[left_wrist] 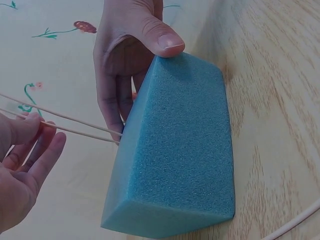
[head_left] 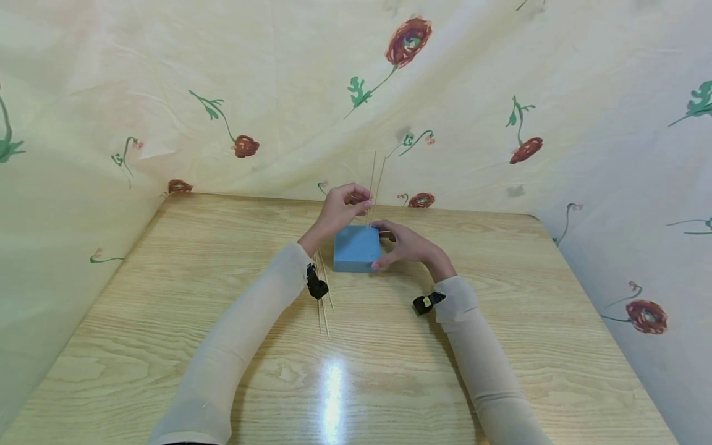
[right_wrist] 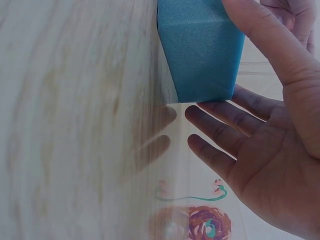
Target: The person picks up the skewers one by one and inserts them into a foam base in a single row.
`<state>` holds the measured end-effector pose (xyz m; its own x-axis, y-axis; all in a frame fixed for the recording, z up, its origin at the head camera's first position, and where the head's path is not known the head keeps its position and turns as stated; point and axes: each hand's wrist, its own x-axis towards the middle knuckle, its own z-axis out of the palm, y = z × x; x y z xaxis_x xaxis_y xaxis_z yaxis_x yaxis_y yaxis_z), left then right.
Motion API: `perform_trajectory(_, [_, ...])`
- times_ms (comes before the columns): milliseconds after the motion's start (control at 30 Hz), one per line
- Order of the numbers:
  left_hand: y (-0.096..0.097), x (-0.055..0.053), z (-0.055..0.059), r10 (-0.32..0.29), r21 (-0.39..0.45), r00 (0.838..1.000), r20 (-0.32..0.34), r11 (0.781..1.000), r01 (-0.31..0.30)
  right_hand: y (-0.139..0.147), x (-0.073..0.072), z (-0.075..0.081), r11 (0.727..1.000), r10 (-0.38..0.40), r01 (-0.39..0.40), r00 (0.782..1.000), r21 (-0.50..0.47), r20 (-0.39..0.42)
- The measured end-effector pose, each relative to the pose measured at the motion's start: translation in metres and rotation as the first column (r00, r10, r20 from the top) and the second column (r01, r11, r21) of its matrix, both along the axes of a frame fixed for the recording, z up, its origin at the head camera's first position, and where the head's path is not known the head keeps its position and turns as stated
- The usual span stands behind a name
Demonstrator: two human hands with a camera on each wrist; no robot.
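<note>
A blue foam block lies on the wooden table. My left hand is above its far edge and pinches a thin wooden stick between thumb and fingers. That stick's lower end meets the block's top face. A second thin stick stands close beside it, rising from the block near the far right corner and leaning slightly. On the block's right side, my right hand grips it, thumb on the near side and fingers toward the far side. In the right wrist view two fingers extend past the block.
Several loose thin sticks lie on the table beneath and beside the left wrist. Each wrist wears a small black camera, such as the left one. A flowered cloth hangs behind the table and along its sides.
</note>
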<state>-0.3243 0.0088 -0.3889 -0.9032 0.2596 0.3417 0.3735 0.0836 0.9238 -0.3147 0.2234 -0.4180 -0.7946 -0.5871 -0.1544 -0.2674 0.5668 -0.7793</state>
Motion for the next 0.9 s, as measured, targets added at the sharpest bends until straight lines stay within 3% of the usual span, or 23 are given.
perform_trajectory(433, [0.0015, -0.0023, 0.0, 0.006, -0.037, 1.0, -0.013, 0.999, -0.006, -0.0001, 0.0013, 0.0011, 1.0, 0.002, -0.002, 1.0, 0.001, -0.008])
perform_trajectory(900, [0.0023, -0.0012, -0.0008, -0.01, -0.018, 1.0, -0.014, 1.0, 0.01, 0.0006, 0.0018, 0.0008, 1.0, 0.002, -0.002, 1.0, 0.0, -0.006])
